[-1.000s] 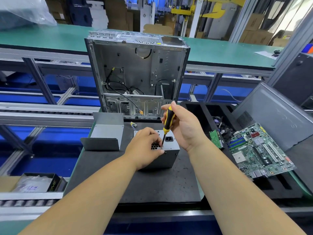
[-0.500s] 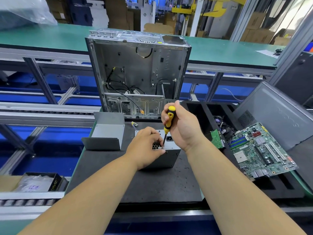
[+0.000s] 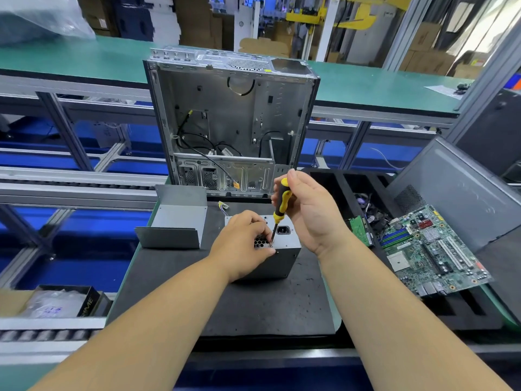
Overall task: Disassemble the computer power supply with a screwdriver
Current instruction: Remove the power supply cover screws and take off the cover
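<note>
- On the black mat [image 3: 253, 306], in the head view, the power supply [image 3: 277, 258] sits as a grey sheet-metal box, its socket face turned upward and its long axis running away from the person toward the open case behind it.
- Upright over the power supply stands the screwdriver [image 3: 279, 210], slightly tilted, handle up and thin shaft down; its tip meets the top face beside the honeycomb vent, left of the black mains socket.
- Right hand [image 3: 313, 215] holds the yellow-and-black handle between thumb and fingertips, palm half open toward the left.
- Left hand [image 3: 242, 244] is curled over the power supply's near-left top edge, fingertips pinching at the shaft tip; it hides much of the vent.
- Behind the power supply stands the computer case [image 3: 231, 122], bare silver steel, side open, with loose black cables inside.
- Left of the power supply lies a bent grey metal cover [image 3: 177, 221], folded up at both ends.
- Right of the power supply, a black foam tray [image 3: 465, 311] carries a green motherboard [image 3: 431, 249], a smaller green board standing on edge, and tangled parts in one compartment.
- Beyond the motherboard leans a grey side panel [image 3: 456, 193] with a perforated patch.
</note>
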Demonstrator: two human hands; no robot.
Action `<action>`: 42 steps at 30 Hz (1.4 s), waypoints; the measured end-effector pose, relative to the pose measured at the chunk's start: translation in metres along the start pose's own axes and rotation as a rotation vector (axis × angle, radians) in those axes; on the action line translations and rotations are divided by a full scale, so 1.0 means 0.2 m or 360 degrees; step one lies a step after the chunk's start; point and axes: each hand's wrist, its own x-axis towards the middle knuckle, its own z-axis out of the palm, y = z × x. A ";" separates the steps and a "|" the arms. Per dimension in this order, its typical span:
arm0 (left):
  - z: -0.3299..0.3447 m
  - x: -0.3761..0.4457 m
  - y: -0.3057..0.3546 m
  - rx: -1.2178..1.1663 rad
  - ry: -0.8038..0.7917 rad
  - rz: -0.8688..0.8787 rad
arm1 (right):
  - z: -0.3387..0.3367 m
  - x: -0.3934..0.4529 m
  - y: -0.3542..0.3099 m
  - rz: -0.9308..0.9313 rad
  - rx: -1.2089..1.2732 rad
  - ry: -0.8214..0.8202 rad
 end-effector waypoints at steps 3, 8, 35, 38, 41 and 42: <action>0.00 0.00 0.00 -0.0014 0.0011 0.0001 | 0.02 0.00 0.01 0.0006 0.0087 -0.0064; -0.01 0.00 0.01 -0.0004 0.0007 0.0006 | 0.05 0.01 0.04 0.0018 0.0244 -0.0080; 0.01 -0.01 -0.01 -0.0001 0.0021 0.0005 | 0.01 -0.02 0.03 -0.0005 0.0180 -0.0049; 0.01 0.00 0.00 0.0007 0.0013 0.0009 | 0.01 -0.02 0.01 0.0061 0.0167 -0.0034; 0.00 0.00 0.00 0.0004 0.0010 0.0006 | 0.01 -0.02 0.01 0.0083 0.0175 -0.0046; 0.00 0.00 0.01 0.0000 0.0011 0.0003 | 0.01 -0.01 0.01 0.0086 0.0172 -0.0054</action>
